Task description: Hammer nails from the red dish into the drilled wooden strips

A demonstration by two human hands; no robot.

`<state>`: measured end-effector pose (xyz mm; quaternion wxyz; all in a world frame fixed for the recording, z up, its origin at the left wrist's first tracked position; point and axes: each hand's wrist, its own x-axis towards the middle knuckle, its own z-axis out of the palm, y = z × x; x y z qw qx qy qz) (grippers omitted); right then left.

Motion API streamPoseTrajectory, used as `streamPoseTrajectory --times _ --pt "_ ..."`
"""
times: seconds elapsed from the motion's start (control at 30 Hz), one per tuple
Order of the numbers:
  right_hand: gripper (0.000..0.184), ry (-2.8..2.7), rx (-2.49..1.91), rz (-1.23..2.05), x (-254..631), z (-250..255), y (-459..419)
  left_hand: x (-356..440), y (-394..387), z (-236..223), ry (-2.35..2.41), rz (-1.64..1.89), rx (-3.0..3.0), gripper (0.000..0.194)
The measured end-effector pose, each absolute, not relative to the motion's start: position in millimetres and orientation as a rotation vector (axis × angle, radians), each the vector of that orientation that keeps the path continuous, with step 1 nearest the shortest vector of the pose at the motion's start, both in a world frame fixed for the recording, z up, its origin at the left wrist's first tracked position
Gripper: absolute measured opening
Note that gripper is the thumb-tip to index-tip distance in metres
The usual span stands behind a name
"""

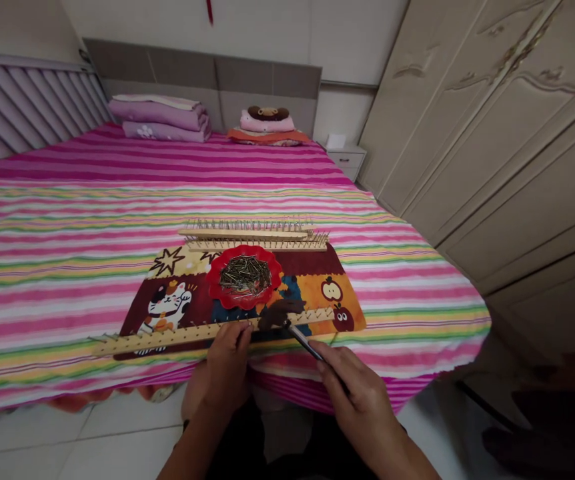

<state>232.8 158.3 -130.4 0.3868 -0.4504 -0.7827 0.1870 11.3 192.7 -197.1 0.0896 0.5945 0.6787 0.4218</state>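
A long wooden strip (167, 335) studded with upright nails lies along the near edge of a cartoon-printed mat (317, 280) on the bed. My left hand (227, 363) pinches the strip near its middle, fingers closed on it. My right hand (352, 393) grips the handle of a small hammer (287, 317), whose dark head rests over the strip just right of my left fingers. A red dish (244, 275) full of loose nails sits on the mat right behind the strip.
Two more nail-studded wooden strips (257, 237) lie at the mat's far edge. The striped bed (67, 227) carries folded bedding (160, 117) and a pillow pile (267, 127) at the headboard. A wardrobe (492, 120) stands to the right, a nightstand (346, 159) beside it.
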Motion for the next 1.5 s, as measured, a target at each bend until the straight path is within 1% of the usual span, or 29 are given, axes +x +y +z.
streamPoseTrajectory --times 0.17,0.37,0.47,0.6,0.77,0.83,0.93,1.0,1.07,1.17,1.23,1.33,1.5 --pt "0.034 -2.159 -1.156 0.348 212 -128 173 10 195 -196 2.011 1.242 1.698 0.02" --pt "0.036 -2.248 -1.198 0.277 202 -129 174 12 193 -199 1.999 1.278 1.69 0.019" --pt "0.036 -2.236 -1.195 0.348 208 -129 171 11 193 -200 1.976 1.309 1.682 0.019" --pt "0.037 -2.066 -1.156 0.512 232 -136 159 10 194 -200 1.968 1.262 1.675 0.018" --pt "0.033 -2.001 -1.225 0.663 278 -174 139 5 186 -194 2.003 1.155 1.696 0.018" --pt "0.028 -1.998 -1.302 0.716 294 -196 134 -3 186 -182 2.057 1.127 1.706 0.018" --pt "0.029 -1.98 -1.433 0.808 308 -223 130 -18 199 -156 2.165 1.11 1.784 0.019" --pt "0.03 -1.953 -1.478 0.844 311 -233 130 -26 219 -139 2.201 0.97 1.909 0.019" --pt "0.032 -1.932 -1.486 0.859 310 -236 132 -29 243 -130 2.175 0.675 2.058 0.016" --pt "0.031 -1.912 -1.478 0.866 307 -233 134 -24 275 -129 2.158 0.174 2.156 0.015" --pt "0.029 -1.908 -1.468 0.862 306 -230 133 -18 289 -132 2.179 -0.038 2.11 0.017" --pt "0.028 -1.908 -1.45 0.841 305 -228 132 -14 300 -134 2.163 -0.134 2.053 0.018" --pt "0.027 -1.918 -1.434 0.832 305 -228 133 -17 307 -130 2.057 -0.144 2.108 0.016"
